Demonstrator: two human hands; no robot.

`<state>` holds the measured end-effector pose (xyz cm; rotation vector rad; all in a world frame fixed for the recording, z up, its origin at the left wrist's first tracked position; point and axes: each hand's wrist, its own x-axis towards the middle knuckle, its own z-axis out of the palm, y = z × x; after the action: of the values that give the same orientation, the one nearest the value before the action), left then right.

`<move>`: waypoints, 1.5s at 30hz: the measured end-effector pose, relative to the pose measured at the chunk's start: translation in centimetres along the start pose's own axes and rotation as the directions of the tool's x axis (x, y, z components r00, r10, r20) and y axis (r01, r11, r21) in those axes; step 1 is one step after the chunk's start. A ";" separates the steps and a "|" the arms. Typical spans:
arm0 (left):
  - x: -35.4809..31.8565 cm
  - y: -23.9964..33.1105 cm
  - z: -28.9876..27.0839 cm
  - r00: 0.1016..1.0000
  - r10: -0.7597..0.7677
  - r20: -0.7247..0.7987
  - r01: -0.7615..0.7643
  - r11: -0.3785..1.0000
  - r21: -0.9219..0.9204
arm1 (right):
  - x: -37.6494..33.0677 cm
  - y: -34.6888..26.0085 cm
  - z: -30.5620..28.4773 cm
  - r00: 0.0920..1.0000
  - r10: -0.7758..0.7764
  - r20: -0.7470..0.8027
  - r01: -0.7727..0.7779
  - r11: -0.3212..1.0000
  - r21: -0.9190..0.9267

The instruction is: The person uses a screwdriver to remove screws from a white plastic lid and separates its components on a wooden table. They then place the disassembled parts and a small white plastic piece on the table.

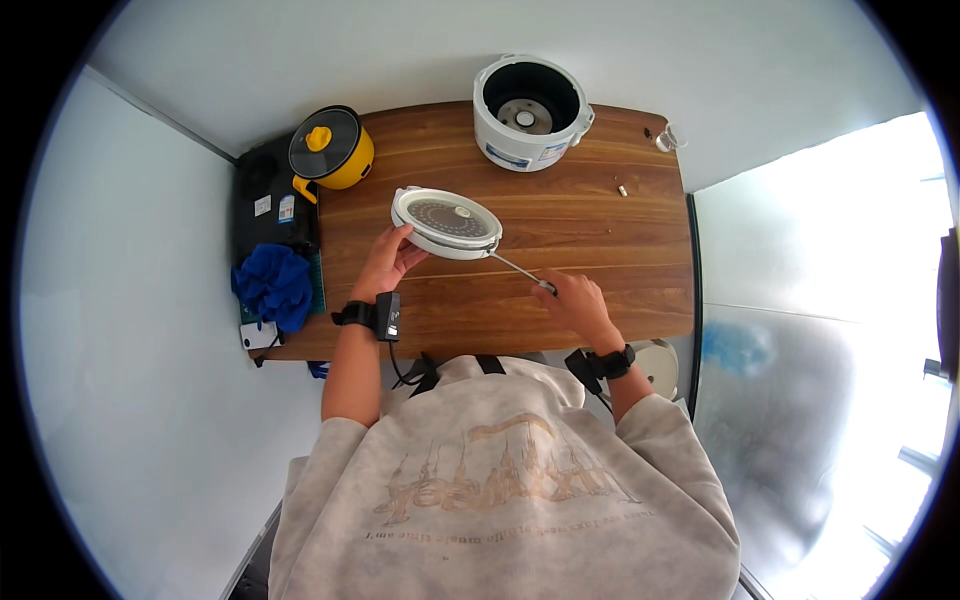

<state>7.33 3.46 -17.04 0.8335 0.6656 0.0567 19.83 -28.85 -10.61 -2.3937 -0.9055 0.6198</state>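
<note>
A round white rice cooker lid (447, 246) with a grey perforated inner plate is held up over the table, tilted. My left hand (390, 258) grips it at its left, near edge, the thumb on the rim. In my right hand (575, 300) is a screwdriver (516, 266), its fingers wrapped round the dark handle. The long shaft slants up and left, and its tip meets the lid's right edge. Beyond them stands the white rice cooker body (500, 140), lidless, with its dark inside and round heating plate showing.
At the far left are a yellow pot (352, 170) with a glass lid, a black case (262, 225), a blue cloth (275, 285) and a white phone-like object (260, 336). A small clear cup (668, 140) and little loose parts (622, 190) lie at the right. A wall borders the table's far side.
</note>
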 end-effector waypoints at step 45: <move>-2.2 -3.2 -1.1 0.991 0.132 0.004 -0.129 0.976 -0.174 | 3.2 -0.9 2.2 0.827 0.027 0.561 -0.520 0.416 0.746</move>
<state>4.28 1.36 -18.63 0.7077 0.5813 0.2239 20.31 -25.31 -12.52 -1.3867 -0.1496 1.4491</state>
